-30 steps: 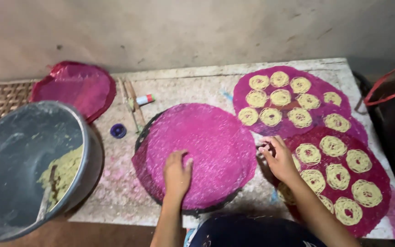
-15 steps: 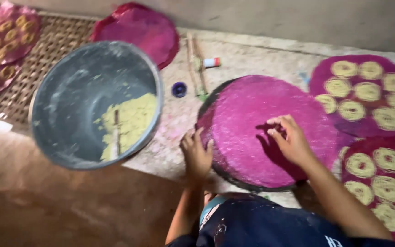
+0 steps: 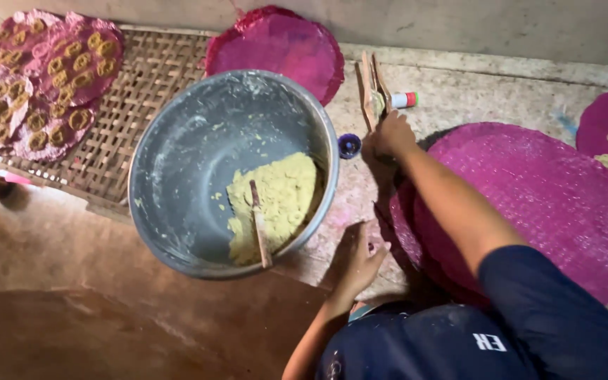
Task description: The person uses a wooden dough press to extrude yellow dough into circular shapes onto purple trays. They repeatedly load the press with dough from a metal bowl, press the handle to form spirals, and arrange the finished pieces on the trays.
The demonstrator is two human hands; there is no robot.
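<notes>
Head view: right hand [image 3: 388, 135] grips the wooden press [image 3: 373, 90] lying beside the bowl [image 3: 177, 176] of dough [image 3: 276, 204]. Left hand [image 3: 359, 259] rests flat and open on the floor. Best to lift the press slowly, keeping clear of the pink mat [image 3: 529, 204].

The right hand [image 3: 387, 134] has left the pink mat [image 3: 529, 204] and reached far-left to the wooden tool [image 3: 373, 91] by the blue cap [image 3: 349, 146]. The left hand [image 3: 360, 260] has dropped off the mat's near edge, beside the bowl [image 3: 177, 162].
</notes>
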